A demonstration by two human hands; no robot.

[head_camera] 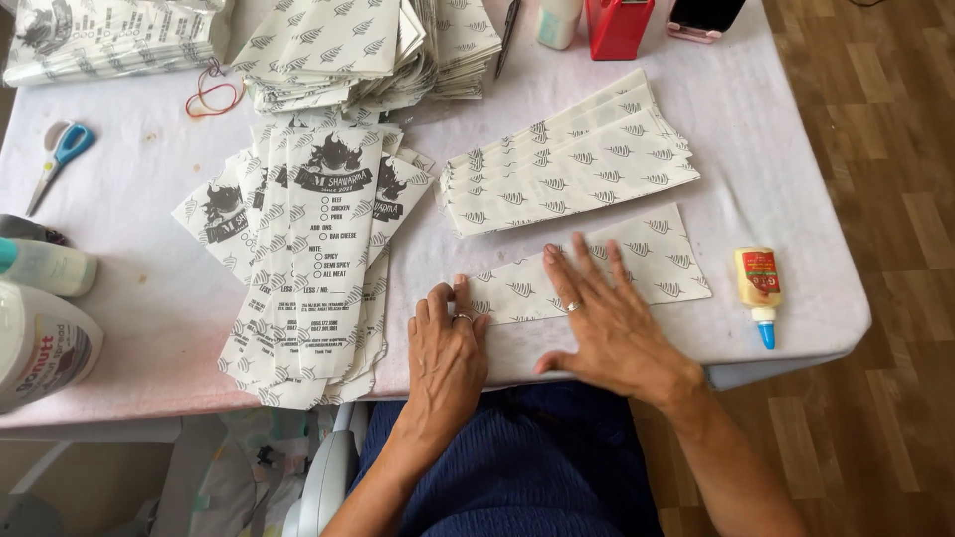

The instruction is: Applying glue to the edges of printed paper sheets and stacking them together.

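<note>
- A white plastic jug (35, 343) lies at the far left edge of the table (149, 298), well left of the folded paper sheet, with a pale bottle (45, 267) just above it.
- Blue-handled scissors (58, 154) rest farther up the table, far to the upper left of the sheet; a red rubber band (211, 91) lies beyond them beside a bundle of printed bags (109, 35).
- A fanned row of printed paper bags (313, 264) spreads just left of the sheet, their lower ends hanging over the table's near edge.
- The left hand (446, 353) lies flat, fingers together, fingertips pressing the left end of the folded paper sheet (652, 254); its grip is open and holds nothing.
- The folded paper sheet, white with a leaf pattern, lies near the table's front edge, straight ahead of the person.
- The right hand (602, 318) rests palm down with fingers spread on the sheet's middle, covering part of it; its grip is wide and holds nothing.
- A stack of folded leaf-pattern sheets (567, 159) lies fanned just above the sheet, close but apart.
- A taller heap of leaf-pattern paper (348, 50) sits farther up, with a pen (507, 35) and a red holder (617, 25) at the far edge.
- A small glue bottle (761, 293) with a blue tip lies just right of the sheet, not touching it.
</note>
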